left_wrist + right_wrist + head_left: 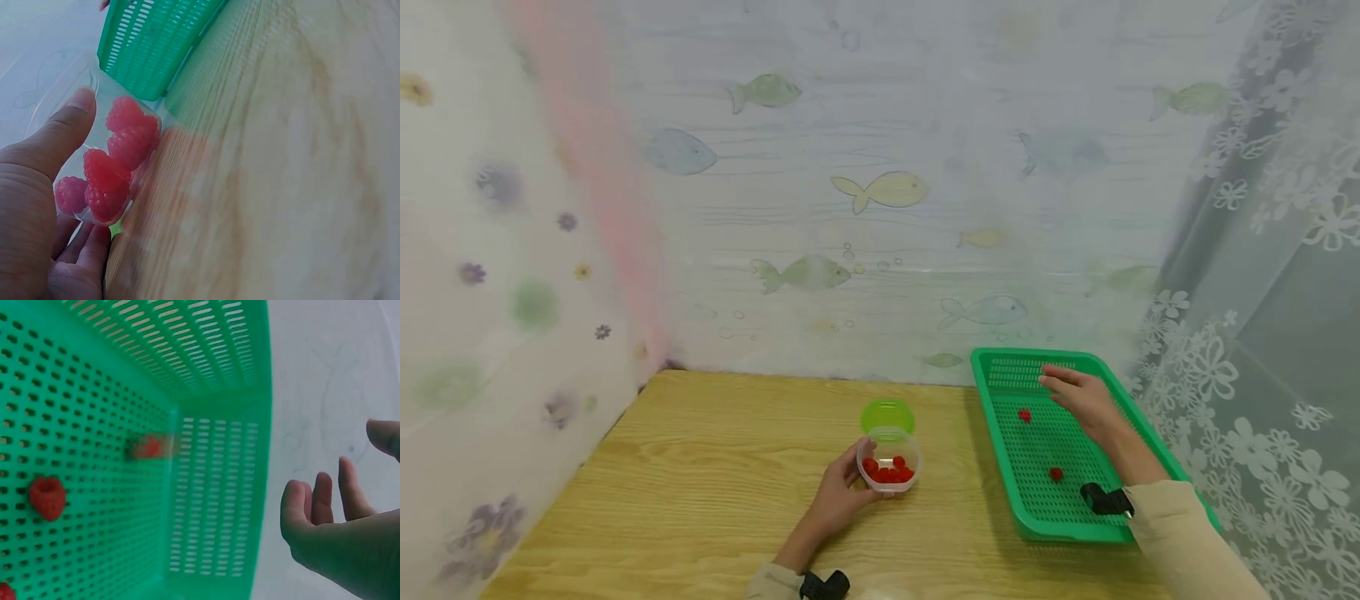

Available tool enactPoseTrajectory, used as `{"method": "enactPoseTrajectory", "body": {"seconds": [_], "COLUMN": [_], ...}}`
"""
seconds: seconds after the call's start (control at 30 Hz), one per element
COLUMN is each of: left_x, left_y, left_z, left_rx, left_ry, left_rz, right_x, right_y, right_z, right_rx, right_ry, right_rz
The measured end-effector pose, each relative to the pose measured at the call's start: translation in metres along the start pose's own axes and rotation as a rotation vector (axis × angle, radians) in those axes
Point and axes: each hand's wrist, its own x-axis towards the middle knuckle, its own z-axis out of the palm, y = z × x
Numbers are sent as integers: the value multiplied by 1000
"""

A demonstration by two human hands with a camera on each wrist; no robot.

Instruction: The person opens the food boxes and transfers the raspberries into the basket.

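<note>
Clock positions use the head view, with twelve o'clock pointing away from me. The backdrop is a pale hanging sheet printed with fish (850, 237). Below it is the light-brown, wood-grained surface (700, 475). At three o'clock from my left hand stands a green, rectangular, perforated plastic basket (1033, 450).

My right hand (1088, 404) is raised over the twelve o'clock half of the basket. Its fingers are extended and spaced apart, and it holds nothing visible. My left hand (842, 493) grips a clear, rounded plastic container (883, 449) from eight o'clock. The thumb lies at the rim; other fingers lie under it. The container is tilted, mouth toward me; I cannot tell whether it touches the surface. Directly at its twelve o'clock side is a lime-green, rounded plastic lid (887, 414).

Several red, bumpy raspberries (891, 476) are heaped at the container's six o'clock side. In the basket, one red raspberry (1025, 415) lies toward ten o'clock and another raspberry (1056, 474) between seven and eight. The right wrist view also shows a blurred red object (151, 447) near the basket's end wall; its exact contact cannot be determined.
</note>
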Motion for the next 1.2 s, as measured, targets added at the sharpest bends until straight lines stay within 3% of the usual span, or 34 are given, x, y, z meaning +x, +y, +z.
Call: {"method": "enactPoseTrajectory", "body": {"seconds": [0.1,0.27,0.43,0.6,0.67,0.9,1.2], "left_x": [0,0,0,0,0,0,1], "left_y": [0,1,-1,0,1,2,1], "left_z": [1,1,1,1,1,-1,-1], "left_rx": [-2,0,-2,-3,1,29,32], "left_ry": [-3,-2,-5,-5,-2,-2,7], "left_rz": [-1,5,0,2,4,12,6], "right_x": [-7,-28,-62,-90,-94,-82,-58], "right_y": [-8,-43,-72,-77,-73,-39,0], "right_z": [6,28,66,114,134,188,222], "right_rx": [-83,-178,-290,-408,-440,-411,-391], "right_ry": [-25,-44,-24,12,27,20,71], "right_rz": [-74,-188,-383,-562,-566,-405,-384]}}
